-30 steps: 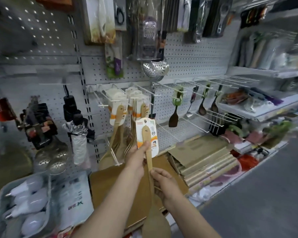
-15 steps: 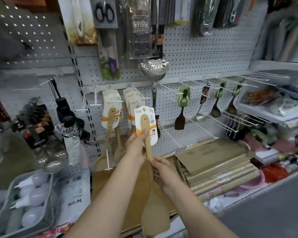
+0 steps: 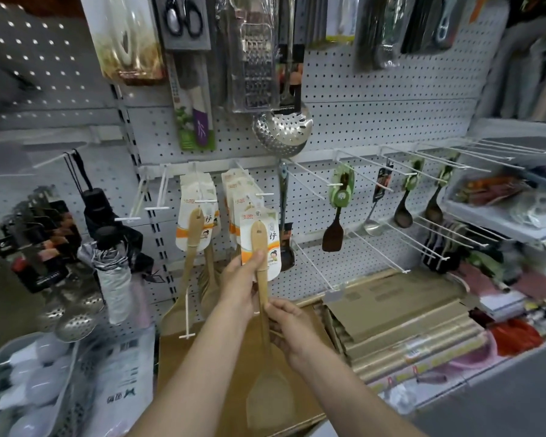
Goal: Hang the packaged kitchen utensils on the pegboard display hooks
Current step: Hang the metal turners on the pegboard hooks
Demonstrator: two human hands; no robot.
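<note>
I see my left hand [image 3: 238, 280] pinching the wooden spatula [image 3: 263, 313] by its upper handle at the foot of its card, while my right hand [image 3: 292, 328] grips the handle lower down. The spatula stands upright in front of the pegboard [image 3: 375, 121], its card just below the hook [image 3: 259, 194] loaded with matching carded spatulas [image 3: 238, 190], beside another spatula [image 3: 193, 244] hanging to the left.

Head view (close), down toward pegboard [image 3: 375, 121]

A white perforated wall panel [image 3: 375, 89] fills twelve o'clock. White shelves [image 3: 498, 225] stand at three o'clock, grey floor [image 3: 501, 405] at five.
</note>
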